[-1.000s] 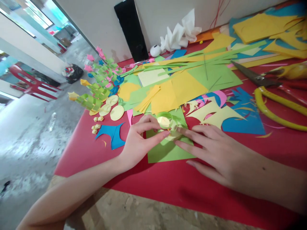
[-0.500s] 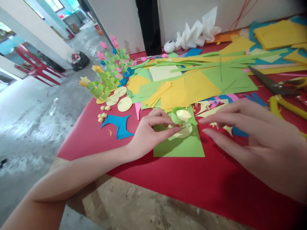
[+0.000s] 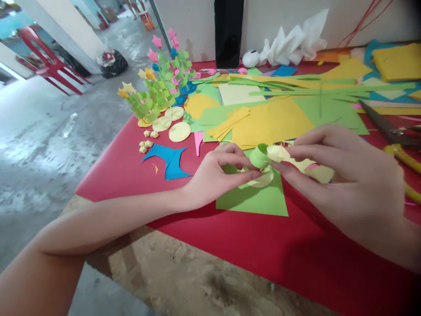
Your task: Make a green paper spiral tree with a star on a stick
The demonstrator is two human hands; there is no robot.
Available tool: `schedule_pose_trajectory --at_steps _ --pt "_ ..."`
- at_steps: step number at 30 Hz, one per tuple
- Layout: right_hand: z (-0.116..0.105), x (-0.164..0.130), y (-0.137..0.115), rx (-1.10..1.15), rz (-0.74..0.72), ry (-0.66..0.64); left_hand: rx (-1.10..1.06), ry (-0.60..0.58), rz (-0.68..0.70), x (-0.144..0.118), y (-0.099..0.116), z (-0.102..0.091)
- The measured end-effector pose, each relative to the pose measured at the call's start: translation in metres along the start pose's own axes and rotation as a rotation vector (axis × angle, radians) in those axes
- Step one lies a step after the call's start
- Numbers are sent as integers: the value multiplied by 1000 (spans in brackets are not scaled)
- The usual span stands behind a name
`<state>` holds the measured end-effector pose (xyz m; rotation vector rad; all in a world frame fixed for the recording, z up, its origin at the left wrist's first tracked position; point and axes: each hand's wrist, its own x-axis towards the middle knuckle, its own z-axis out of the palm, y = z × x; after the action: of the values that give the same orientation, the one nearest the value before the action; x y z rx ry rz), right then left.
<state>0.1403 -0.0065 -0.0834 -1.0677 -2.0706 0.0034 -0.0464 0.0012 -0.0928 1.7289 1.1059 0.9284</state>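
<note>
My left hand (image 3: pixel 226 169) pinches the base of a curled green paper strip (image 3: pixel 259 156), just above a pale yellow paper disc (image 3: pixel 261 180). At the top of the curl, my right hand (image 3: pixel 342 184) has its thumb and forefinger closed on a folded pale yellow paper piece (image 3: pixel 278 153), whose exact shape is partly hidden. A square of green paper (image 3: pixel 253 202) lies flat under the disc. The left fingertips cover whatever joins strip and disc.
Finished paper flowers (image 3: pixel 154 96) stand at the table's back left, near loose pale discs (image 3: pixel 179 131) and small paper stars (image 3: pixel 145 145). A blue scrap (image 3: pixel 171 160) lies left. Yellow sheets (image 3: pixel 269 120) and green strips (image 3: pixel 309 93) cover the back; scissors (image 3: pixel 384 125) lie right.
My right hand has moved left and its fingers have closed on the pale yellow piece, which is now tilted to the right. The view has shifted slightly.
</note>
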Motion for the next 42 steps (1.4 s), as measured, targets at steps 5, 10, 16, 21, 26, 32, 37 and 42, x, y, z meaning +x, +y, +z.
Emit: schedule_pose_trajectory --at_steps 5,10,16,21,26,32,37,42 --pt "0 0 1 -4 -10 -13 2 -5 -14 0 0 0" --pt "0 -1 -1 5 -50 -13 -2 -2 -8 0 0 -1" --pt "-3 -6 -3 -1 -87 -37 30 6 4 0 0 -1" --pt "-2 -9 -4 -23 -100 -48 32 13 18 1 0 -1" --pt "-1 -9 -3 -8 -167 -13 14 11 15 0 0 -1" --pt "-1 -5 -6 -20 -53 -23 14 9 -9 0 0 1" --pt "1 0 -7 14 -24 -31 13 8 13 0 1 0" --pt "1 1 -6 29 5 -38 33 4 7 0 1 0"
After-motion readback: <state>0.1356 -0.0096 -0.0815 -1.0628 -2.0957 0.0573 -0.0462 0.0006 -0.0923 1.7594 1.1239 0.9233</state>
